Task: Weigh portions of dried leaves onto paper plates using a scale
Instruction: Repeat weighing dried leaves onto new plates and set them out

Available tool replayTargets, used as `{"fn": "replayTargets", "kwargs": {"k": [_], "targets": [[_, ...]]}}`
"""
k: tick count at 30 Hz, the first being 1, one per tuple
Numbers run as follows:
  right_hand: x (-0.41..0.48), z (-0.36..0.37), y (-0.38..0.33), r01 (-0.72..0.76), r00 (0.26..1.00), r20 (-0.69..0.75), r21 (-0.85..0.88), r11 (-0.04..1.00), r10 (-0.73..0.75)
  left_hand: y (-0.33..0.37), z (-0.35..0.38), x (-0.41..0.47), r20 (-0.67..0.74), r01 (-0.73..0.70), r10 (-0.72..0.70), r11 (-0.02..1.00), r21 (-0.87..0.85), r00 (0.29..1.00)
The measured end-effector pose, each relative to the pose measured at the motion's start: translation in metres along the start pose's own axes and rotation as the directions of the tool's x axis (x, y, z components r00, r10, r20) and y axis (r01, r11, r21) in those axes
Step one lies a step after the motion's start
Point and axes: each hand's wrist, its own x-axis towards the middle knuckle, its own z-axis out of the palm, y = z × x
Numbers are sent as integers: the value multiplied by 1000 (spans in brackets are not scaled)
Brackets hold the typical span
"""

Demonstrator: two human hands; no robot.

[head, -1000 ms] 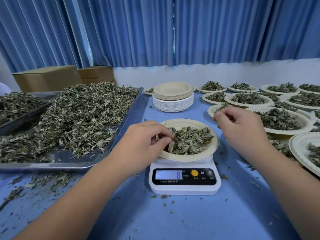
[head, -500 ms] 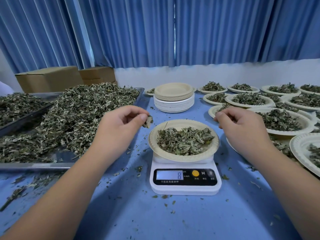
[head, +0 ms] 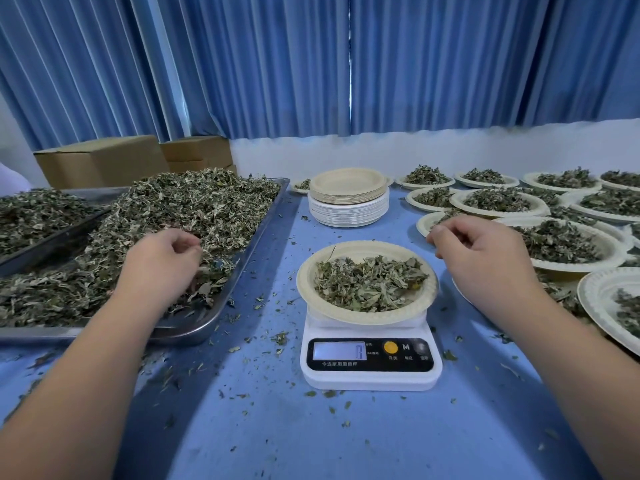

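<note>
A white digital scale (head: 370,362) stands in the middle of the blue table; its display shows 8. On it rests a paper plate (head: 367,315) holding a small heap of dried leaves (head: 369,285). My left hand (head: 162,261) is over the near right part of the metal tray (head: 207,323), which is heaped with loose dried leaves (head: 187,209). Its fingers are curled together and pinch leaves at the pile's surface. My right hand (head: 481,254) hovers just right of the plate's far rim, fingers loosely curled, holding nothing.
A stack of unused paper plates (head: 348,199) stands behind the scale. Several filled plates (head: 561,240) crowd the right side. A second tray of leaves (head: 38,213) and cardboard boxes (head: 100,161) are at the left. Leaf crumbs litter the table.
My left hand pinched a bit of leaf off the plate on the scale and carried it left to the tray. My right hand stayed beside the plate. The display still shows 8.
</note>
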Motion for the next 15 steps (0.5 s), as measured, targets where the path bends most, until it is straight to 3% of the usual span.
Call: {"fn": "replayTargets", "kwargs": {"k": [6, 15], "targets": [[-5, 0, -12, 68, 998, 6, 80, 994, -69, 8, 6, -4, 5, -92, 92, 995, 39, 996], [-18, 3, -34, 356, 910, 257, -82, 931, -326, 31, 25, -22, 83, -216, 218, 976, -29, 972]]}}
